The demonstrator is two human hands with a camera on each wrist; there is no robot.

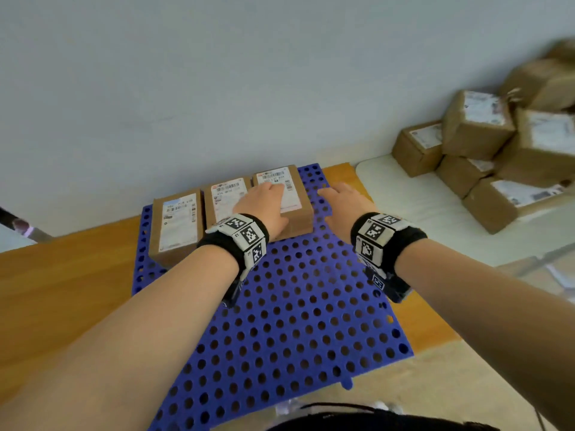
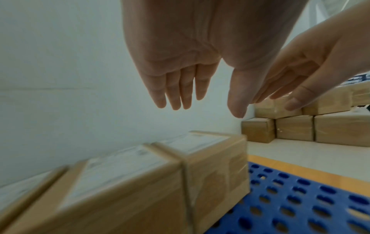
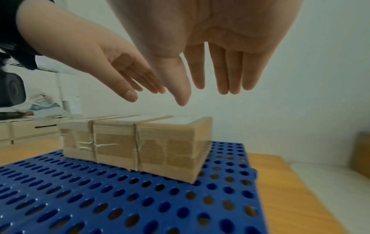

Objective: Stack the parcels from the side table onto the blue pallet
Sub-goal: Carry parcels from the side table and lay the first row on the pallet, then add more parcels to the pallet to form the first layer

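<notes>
Nearest, the blue pallet (image 1: 295, 321) lies on the wooden desk (image 1: 62, 275). Both hands are released, fingers straight, holding nothing: the left hand (image 1: 264, 206) hovers over the rightmost of three parcels (image 1: 284, 200) at the pallet's far edge, the right hand (image 1: 345, 203) just right of it. Farther right, more parcels (image 1: 485, 150) sit heaped on the side table (image 1: 413, 206).

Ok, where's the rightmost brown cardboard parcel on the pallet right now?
In the head view, the rightmost brown cardboard parcel lies flat at the far edge of the blue perforated plastic pallet, beside the middle parcel, under the left hand.
</notes>
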